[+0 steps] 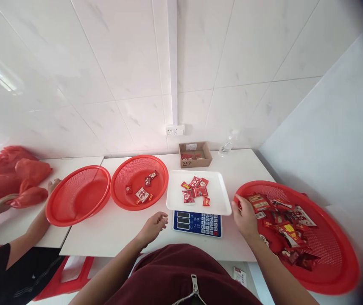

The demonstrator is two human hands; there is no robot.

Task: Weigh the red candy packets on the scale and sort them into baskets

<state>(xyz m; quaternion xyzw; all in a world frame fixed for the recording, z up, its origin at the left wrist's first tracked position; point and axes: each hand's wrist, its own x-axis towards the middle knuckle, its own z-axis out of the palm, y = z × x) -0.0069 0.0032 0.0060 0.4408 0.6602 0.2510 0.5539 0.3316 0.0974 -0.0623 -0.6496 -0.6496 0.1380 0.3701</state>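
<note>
My left hand (153, 228) hovers over the table just left of a blue-faced digital scale (197, 223), its fingers loosely curled and nothing visible in them. On the scale rests a white tray (175, 199) holding several small red snack packets (199, 192). My right hand (245, 218) is at the left rim of a large red basket (334, 254), close to the tray's right corner. Its thumb and fingers are bent together around a bit of red; whether that is a packet or the rim I cannot tell. Several red snack packs (291, 233) fill part of that basket.
Left of the tray stands a red basket (121, 171) with a few packets, beside another red basket (81, 190). A cardboard box (195, 162) and clear bottle (226, 146) stand near the wall. At far left, another person's hands (4, 204) are by red bags (3, 182).
</note>
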